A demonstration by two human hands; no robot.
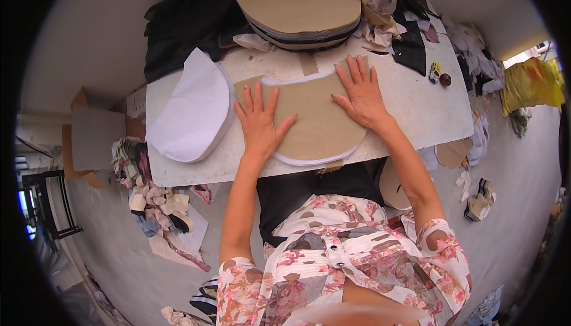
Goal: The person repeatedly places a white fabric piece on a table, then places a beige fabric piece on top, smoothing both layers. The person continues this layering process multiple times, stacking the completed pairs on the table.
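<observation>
A tan fabric piece (315, 118) with a curved lower edge lies on the white table in front of me. White material shows from beneath it along the top and bottom edges. My left hand (260, 122) rests flat on its left part, fingers spread. On the upper right part lies my right hand (361, 95), also flat with fingers apart. Neither hand grips anything. Left of my left hand sits a thick stack of white half-round pieces (193, 112), apart from the tan piece.
A tall stack of tan, white and black half-round pieces (300, 8) stands at the table's (428, 112) far side. Black cloth (190, 28) is heaped at the far left. A small yellow toy car (435, 71) and a dark red ball (445, 80) lie right. Scraps (163, 207) cover the floor at left.
</observation>
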